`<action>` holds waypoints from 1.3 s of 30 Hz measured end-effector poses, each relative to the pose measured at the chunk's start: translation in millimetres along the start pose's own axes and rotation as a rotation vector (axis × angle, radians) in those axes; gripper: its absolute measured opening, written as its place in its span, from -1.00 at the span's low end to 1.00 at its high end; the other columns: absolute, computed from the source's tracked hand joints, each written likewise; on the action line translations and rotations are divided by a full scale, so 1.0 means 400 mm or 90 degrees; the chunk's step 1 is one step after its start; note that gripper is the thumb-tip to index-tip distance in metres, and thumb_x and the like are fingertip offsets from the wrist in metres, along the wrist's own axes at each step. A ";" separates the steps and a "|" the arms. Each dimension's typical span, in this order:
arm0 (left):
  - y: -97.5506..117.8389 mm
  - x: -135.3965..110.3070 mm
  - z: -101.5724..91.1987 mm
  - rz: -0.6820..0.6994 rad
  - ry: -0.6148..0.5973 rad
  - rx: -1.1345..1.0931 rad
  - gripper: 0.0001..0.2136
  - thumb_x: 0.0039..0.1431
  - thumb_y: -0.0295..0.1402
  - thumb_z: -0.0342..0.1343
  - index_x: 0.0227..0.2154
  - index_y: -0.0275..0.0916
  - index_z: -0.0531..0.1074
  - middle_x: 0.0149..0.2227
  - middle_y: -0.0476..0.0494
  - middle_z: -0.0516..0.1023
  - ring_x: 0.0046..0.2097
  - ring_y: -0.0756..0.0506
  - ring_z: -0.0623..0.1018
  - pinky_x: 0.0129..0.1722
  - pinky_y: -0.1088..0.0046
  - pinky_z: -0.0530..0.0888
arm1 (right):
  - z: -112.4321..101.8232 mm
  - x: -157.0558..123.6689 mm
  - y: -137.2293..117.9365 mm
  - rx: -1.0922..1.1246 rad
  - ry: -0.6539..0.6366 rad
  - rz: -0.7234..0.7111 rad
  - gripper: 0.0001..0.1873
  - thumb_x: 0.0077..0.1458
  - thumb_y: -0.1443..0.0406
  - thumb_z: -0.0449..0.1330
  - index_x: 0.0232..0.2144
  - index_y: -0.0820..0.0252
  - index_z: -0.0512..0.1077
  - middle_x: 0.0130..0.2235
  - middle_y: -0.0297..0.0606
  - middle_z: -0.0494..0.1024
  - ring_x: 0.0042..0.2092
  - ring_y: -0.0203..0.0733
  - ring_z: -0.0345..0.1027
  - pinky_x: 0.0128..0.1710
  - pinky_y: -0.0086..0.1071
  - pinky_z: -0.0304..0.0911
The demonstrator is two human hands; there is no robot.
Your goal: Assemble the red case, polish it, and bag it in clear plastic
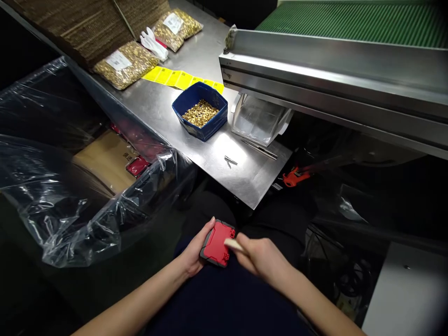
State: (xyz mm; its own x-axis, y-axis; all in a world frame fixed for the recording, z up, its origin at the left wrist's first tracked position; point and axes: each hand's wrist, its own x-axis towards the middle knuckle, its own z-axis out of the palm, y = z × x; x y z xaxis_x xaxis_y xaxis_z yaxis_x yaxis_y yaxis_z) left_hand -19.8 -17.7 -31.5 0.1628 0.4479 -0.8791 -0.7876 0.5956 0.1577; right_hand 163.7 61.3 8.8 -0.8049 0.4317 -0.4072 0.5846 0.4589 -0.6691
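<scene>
Low over my lap, my left hand (pixel 194 252) grips the left edge of a small red and dark grey case (pixel 217 242), its red face turned up. My right hand (pixel 261 254) is closed round a pale, flat-tipped stick (pixel 235 244). The stick's end points at the right part of the red face; whether it touches cannot be told. Beyond the hands, on the metal table, stands a blue bin (pixel 206 130) holding many small brass-coloured pieces (pixel 201 113). Tweezers or nail clippers, a small metal tool (pixel 230 161), lie near the table's corner.
Bags of brass pieces (pixel 128 63), white gloves (pixel 154 44) and yellow labels (pixel 175 78) lie farther back. A clear tray (pixel 259 119) sits below the green conveyor (pixel 350 21). At left is a plastic-lined box (pixel 105 224); orange-handled tool (pixel 296 176) at right.
</scene>
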 end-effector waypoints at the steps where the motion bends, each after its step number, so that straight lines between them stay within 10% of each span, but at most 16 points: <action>1: 0.000 0.001 0.003 0.002 -0.003 0.003 -0.55 0.25 0.04 0.21 -0.23 -0.34 0.58 -0.29 -0.26 0.68 -0.34 -0.13 0.64 -0.33 0.45 0.56 | -0.001 0.001 -0.004 -0.009 -0.008 -0.010 -0.83 0.43 0.17 0.02 -0.19 0.06 0.35 -0.41 -0.37 0.60 -0.46 -0.21 0.51 -0.48 -0.43 -0.02; 6: 0.003 -0.002 0.016 0.002 0.015 0.002 -0.55 0.23 0.05 0.22 -0.34 -0.34 0.56 -0.44 -0.22 0.64 -0.46 -0.12 0.60 -0.42 0.43 0.55 | -0.053 0.045 -0.001 -0.010 0.092 0.054 -0.75 0.41 0.09 0.03 -0.21 0.08 0.38 -0.43 -0.35 0.58 -0.45 -0.20 0.47 -0.47 -0.42 0.01; 13: 0.006 -0.029 0.022 0.047 -0.049 -0.068 -0.43 0.33 0.06 0.08 0.03 -0.43 0.53 -0.02 -0.47 0.64 -0.08 -0.30 0.66 -0.09 0.23 0.62 | -0.137 0.196 0.169 -0.040 0.375 0.250 -0.60 0.32 -0.01 0.05 -0.32 0.13 0.47 -0.22 -0.15 0.53 -0.10 0.01 0.40 -0.10 -0.25 0.26; 20: 0.032 -0.053 0.042 0.163 -0.049 -0.124 -0.41 0.37 0.09 -0.01 0.08 -0.40 0.49 0.05 -0.42 0.61 0.01 -0.28 0.63 -0.01 0.24 0.61 | -0.103 0.175 0.161 -0.019 0.552 0.274 -0.48 0.27 0.00 0.14 0.11 0.23 0.36 0.10 0.10 0.33 0.06 0.15 0.34 0.06 -0.03 0.27; 27: 0.043 -0.045 0.097 0.394 -0.028 -0.056 -0.43 0.22 0.12 0.19 0.18 -0.03 0.30 0.09 -0.20 0.57 0.06 -0.30 0.59 -0.06 0.21 0.60 | 0.029 0.013 -0.029 0.613 0.127 0.080 -0.47 0.35 0.00 0.12 0.24 0.07 0.20 -0.08 -0.18 0.60 -0.11 -0.11 0.54 -0.06 -0.26 0.44; 39: 0.065 -0.057 0.152 0.395 -0.114 -0.062 -0.41 0.19 0.11 0.23 0.18 -0.03 0.31 0.11 -0.22 0.57 0.08 -0.31 0.58 0.03 0.20 0.55 | -0.006 -0.010 -0.040 0.459 0.290 0.097 -0.59 0.46 0.10 -0.09 0.19 0.07 0.32 -0.30 -0.30 0.59 -0.30 -0.17 0.51 -0.24 -0.38 0.34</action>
State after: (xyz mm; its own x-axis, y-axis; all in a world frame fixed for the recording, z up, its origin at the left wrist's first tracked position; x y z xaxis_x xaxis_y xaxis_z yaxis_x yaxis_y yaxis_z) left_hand -7.8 28.3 20.0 -0.2493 0.7982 -0.5484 -0.8161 0.1317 0.5627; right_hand 157.9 54.1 22.9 -0.5140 0.7881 -0.3387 0.3517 -0.1665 -0.9212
